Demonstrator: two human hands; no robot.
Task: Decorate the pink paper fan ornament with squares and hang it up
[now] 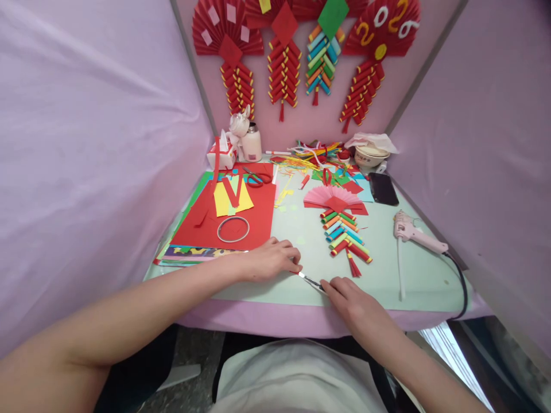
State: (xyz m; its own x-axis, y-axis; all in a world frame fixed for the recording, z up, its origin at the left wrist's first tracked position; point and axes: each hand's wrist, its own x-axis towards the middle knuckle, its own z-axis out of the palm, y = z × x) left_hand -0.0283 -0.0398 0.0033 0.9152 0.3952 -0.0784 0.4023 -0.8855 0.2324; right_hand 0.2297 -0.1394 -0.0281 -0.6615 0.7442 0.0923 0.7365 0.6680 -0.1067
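My left hand [275, 259] rests low over the front middle of the table, fingers bent and closed together. A bit of red shows under its fingertips, too small to name. My right hand [348, 295] grips a slim silver-and-black tool [312, 281], whose pale tip meets the left fingertips; its exact kind is unclear. Just beyond lies a paper firecracker ornament [344, 229] with a pink fan top [322, 196], coloured rolls and a red tassel [354, 266]. Left of it, red paper sheets [258, 229] carry a silver ring [233, 229].
Scissors [258, 179] and a yellow sheet [219, 203] lie on the red paper. A glue gun [415, 234] with cord sits at right, near a phone [384, 189]. A tissue box [221, 156], bottle [252, 143], pipe cleaners [316, 152] and bowl [371, 156] line the back.
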